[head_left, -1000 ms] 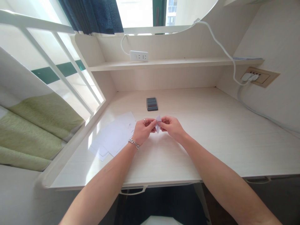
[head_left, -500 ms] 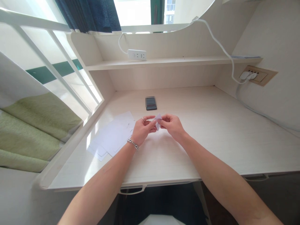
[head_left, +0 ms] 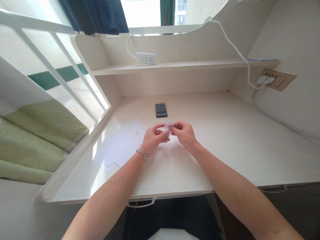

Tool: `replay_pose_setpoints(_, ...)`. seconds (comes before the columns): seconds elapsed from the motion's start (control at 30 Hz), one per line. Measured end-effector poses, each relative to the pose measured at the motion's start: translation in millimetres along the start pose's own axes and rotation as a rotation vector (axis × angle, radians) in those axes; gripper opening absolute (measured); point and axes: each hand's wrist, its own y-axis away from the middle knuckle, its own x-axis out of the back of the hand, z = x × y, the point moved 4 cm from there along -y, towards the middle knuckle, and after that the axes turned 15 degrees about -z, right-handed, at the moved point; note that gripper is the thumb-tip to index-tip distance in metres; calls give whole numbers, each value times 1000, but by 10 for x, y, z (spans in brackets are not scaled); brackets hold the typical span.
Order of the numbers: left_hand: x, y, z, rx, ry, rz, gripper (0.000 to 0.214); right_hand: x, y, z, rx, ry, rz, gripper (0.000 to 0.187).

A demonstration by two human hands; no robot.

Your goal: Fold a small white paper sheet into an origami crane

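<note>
Between my two hands, over the middle of the desk, is a small folded piece of white paper (head_left: 169, 124). My left hand (head_left: 155, 138), with a ring and a chain bracelet at the wrist, pinches its left and lower side. On its right side the thumb and fingers of my right hand (head_left: 183, 133) grip it. My fingers cover part of the paper, so its full shape is hidden. White paper sheets (head_left: 122, 141) lie loosely overlapped beside my left hand. Just beyond my hands rests a dark phone-like object (head_left: 161, 110), its upper part blurred.
A pale desk (head_left: 240, 140) spreads under my arms, with a shelf (head_left: 185, 65) at its back. On that shelf sits a white power strip (head_left: 146, 58). A white cable (head_left: 232, 43) runs down to the wall socket (head_left: 280, 81). White railings (head_left: 58, 68) border the left side.
The folded paper has turned a little between my fingers, and my left thumb and fingers have shifted slightly to the right. The sheets and the dark object stay where they were.
</note>
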Motion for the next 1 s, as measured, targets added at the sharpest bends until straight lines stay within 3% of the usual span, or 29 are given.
replay_pose_setpoints(0.27,2,-2,-17,-11,-1,-13,49,15,-2,14,33,7,20,31)
replay_pose_setpoints(0.53,-2,-3,-49,19,153,-151,46,47,-13,7,80,46,76,30)
replay_pose_setpoints(1.0,-58,19,-43,147,46,-172,28,66,13,-57,89,-8,132,29)
